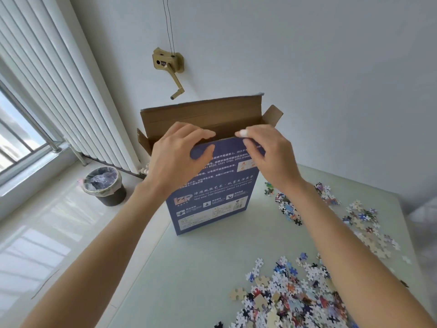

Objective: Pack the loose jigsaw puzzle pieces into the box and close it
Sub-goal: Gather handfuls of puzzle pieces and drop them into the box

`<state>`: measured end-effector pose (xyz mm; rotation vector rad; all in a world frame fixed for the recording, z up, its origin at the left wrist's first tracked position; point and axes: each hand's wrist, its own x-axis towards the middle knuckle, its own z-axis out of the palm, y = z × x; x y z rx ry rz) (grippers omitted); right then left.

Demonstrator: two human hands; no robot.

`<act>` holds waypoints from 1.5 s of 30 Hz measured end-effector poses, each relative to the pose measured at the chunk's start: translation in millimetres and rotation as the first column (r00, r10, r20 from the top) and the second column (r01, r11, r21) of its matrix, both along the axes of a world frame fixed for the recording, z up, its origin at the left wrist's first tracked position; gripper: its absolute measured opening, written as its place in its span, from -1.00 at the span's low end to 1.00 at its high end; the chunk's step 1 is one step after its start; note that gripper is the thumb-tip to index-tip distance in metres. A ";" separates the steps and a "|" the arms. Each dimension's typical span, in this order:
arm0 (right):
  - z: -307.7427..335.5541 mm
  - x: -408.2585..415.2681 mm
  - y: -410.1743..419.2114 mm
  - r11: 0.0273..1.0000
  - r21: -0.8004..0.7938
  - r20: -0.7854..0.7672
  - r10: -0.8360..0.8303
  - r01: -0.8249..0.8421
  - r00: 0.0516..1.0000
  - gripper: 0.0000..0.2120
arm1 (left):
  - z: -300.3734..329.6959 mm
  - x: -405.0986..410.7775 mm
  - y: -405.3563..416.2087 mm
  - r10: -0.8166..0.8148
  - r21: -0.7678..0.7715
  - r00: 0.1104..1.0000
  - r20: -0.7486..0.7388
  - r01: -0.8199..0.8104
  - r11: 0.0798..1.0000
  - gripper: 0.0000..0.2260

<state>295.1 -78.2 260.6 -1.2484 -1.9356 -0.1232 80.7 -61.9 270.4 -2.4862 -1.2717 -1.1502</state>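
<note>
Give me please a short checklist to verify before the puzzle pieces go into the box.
1. Box stands upright on the table: ok.
2. Top flap open: ok.
3. Left hand and right hand hold the front top edge: ok.
4. A hand free to scoop: not ok.
5. Puzzle pieces loose on the table beside the box: ok.
6. Box inside empty: cannot tell.

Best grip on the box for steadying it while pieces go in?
Pinch the near wall's top edge, coming from above. The box stands upright with its flaps open, so that rim is exposed. The left hand and right hand both grip it there.
</note>
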 end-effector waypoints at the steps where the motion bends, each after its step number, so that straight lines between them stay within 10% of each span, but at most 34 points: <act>1: -12.6 6.2 -14.7 0.999 -0.011 -0.026 -0.038 0.038 0.999 -0.82 | -6.7 3.4 -5.7 -0.032 0.057 0.999 0.020 0.031 0.998 -0.81; 5: -76.6 31.1 -80.6 0.972 -0.219 -0.123 -0.111 0.082 0.986 -0.77 | -50.4 22.1 -37.8 -0.223 0.069 0.974 0.048 0.220 0.973 -0.81; 10: -158.4 53.8 -154.3 0.774 -0.616 -0.022 -0.204 0.148 0.979 -0.75 | -121.4 47.1 -86.1 -0.243 -0.305 0.956 0.163 0.283 0.909 -0.83; 18: -242.6 103.8 -186.7 0.348 -0.869 0.266 -0.270 0.351 0.925 -0.47 | -250.3 101.9 -131.2 -0.233 -0.946 0.960 -0.158 -0.080 0.315 -0.28; 26: -274.3 124.7 -145.7 0.136 -0.863 0.446 -0.248 0.487 0.860 -0.22 | -285.6 133.4 -144.2 -0.426 -0.876 0.810 -0.403 -0.207 0.436 0.06; 34: -275.7 82.5 -181.6 0.383 -0.864 0.377 0.066 0.325 0.924 -0.17 | -290.7 136.7 -156.1 -0.428 -0.884 0.837 -0.340 -0.130 0.449 -0.16; 45: -270.2 63.5 -203.6 0.349 -0.890 0.308 -0.020 0.295 0.951 -0.13 | -292.2 136.8 -169.5 -0.399 -0.923 0.882 -0.253 -0.095 0.374 -0.48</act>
